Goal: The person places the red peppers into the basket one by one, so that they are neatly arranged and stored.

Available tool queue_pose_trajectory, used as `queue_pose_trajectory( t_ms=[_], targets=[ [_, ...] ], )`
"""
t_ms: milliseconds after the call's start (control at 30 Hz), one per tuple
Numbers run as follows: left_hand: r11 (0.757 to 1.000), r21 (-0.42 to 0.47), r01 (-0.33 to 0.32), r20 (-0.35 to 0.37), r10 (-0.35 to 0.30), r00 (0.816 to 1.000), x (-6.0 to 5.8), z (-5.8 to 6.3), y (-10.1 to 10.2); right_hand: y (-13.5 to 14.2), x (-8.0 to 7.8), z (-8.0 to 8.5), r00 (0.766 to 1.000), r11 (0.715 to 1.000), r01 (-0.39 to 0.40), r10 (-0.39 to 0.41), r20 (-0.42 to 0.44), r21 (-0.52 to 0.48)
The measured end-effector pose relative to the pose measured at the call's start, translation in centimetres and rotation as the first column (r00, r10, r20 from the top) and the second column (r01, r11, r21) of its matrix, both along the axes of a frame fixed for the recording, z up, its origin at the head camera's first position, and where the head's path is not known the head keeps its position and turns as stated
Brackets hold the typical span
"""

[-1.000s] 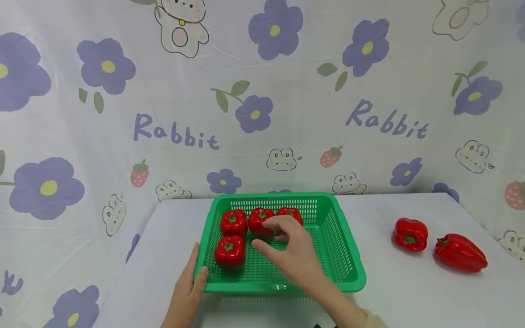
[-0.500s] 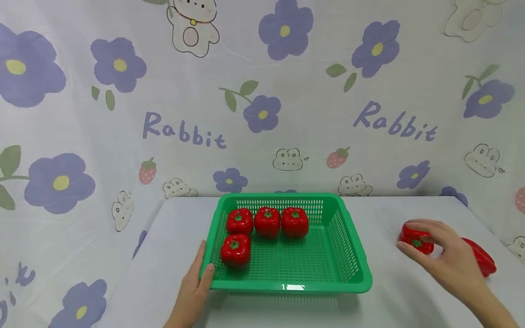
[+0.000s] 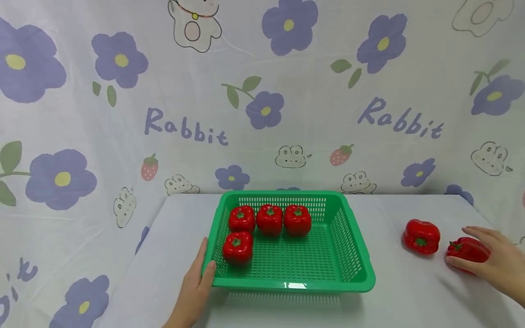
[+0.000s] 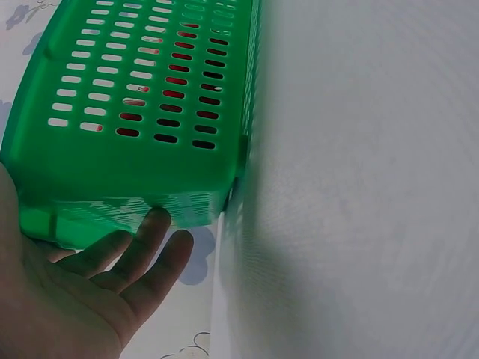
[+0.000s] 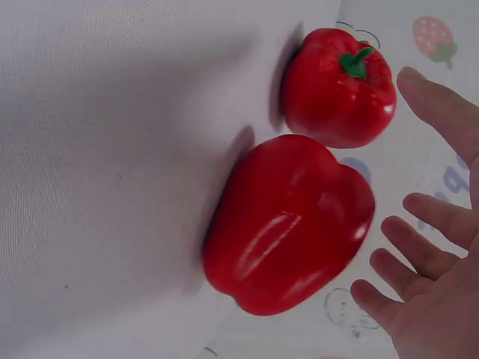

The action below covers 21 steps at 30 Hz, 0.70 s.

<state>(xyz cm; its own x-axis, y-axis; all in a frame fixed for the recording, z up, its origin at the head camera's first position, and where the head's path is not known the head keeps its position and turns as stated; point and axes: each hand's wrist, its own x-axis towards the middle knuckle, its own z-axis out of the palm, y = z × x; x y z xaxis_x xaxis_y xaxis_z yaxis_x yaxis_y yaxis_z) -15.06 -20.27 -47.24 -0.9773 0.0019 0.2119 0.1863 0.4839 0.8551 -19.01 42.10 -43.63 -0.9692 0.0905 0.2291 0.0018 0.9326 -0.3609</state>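
My left hand [image 3: 193, 284] grips the left rim of a green plastic basket [image 3: 293, 286], thumb over the edge and fingers along the outside wall, as the left wrist view also shows. Inside, several red bell peppers [image 3: 238, 248] with green stems stand upright at the left and back. Far right, my right hand [image 3: 498, 262] hovers over a longer red bell pepper [image 3: 467, 250], thumb and fingers spread around it. In the right wrist view the fingers stand apart from this pepper [image 5: 288, 224]. Another bell pepper [image 3: 421, 237] lies just left of it.
A white table [image 3: 393, 291] bears everything. Behind it hangs a light curtain [image 3: 328, 114] printed with purple flowers, rabbits and lettering. The right part of the basket's perforated floor [image 3: 307, 264] shows bare.
My right hand has swung from above the basket, past the nearer loose pepper, to the longer one at the far right. A pepper at the back now shows uncovered. The left hand stays.
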Motion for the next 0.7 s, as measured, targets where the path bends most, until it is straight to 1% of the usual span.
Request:
queue_pose_trajectory(
  t_ms=[67, 167, 233, 300, 367, 467, 700],
  targets=[
    [1.0, 0.004, 0.003, -0.005, -0.003, 1.0, 0.1, 0.1, 0.0, 0.3, -0.5, -0.3, 1.0, 1.0, -0.004, 0.005, 0.02, -0.011],
    [1.0, 0.004, 0.008, -0.012, -0.008, 1.0, 0.2, 0.1, -0.1, 0.7, -0.9, -0.8, 0.998, 0.997, 0.014, -0.009, 0.068, -0.075],
    [1.0, 0.006, 0.01, -0.017, -0.01, 1.0, 0.2, 0.2, 0.0, 1.1, -1.1, -1.1, 0.993, 0.989, 0.05, -0.035, 0.115, -0.138],
    [1.0, 0.003, 0.011, -0.018, -0.011, 1.0, 0.2, 0.3, 0.0, 1.5, -1.2, -1.5, 0.983, 0.975, 0.103, -0.07, 0.169, -0.197],
    [1.0, 0.004, 0.012, -0.017, -0.012, 1.0, 0.2, 0.3, 0.1, 1.8, -1.4, -1.9, 0.974, 0.961, 0.148, -0.101, 0.204, -0.232],
    [1.0, 0.001, 0.009, -0.015, -0.009, 1.0, 0.2, 0.3, 0.1, 2.1, -1.6, -2.4, 0.959, 0.946, 0.202, -0.139, 0.247, -0.254],
    [1.0, 0.001, 0.007, -0.01, -0.007, 1.0, 0.2, 0.3, 0.0, 2.9, -2.5, -3.4, 0.94, 0.929, 0.248, -0.162, 0.3, -0.274]
  ],
)
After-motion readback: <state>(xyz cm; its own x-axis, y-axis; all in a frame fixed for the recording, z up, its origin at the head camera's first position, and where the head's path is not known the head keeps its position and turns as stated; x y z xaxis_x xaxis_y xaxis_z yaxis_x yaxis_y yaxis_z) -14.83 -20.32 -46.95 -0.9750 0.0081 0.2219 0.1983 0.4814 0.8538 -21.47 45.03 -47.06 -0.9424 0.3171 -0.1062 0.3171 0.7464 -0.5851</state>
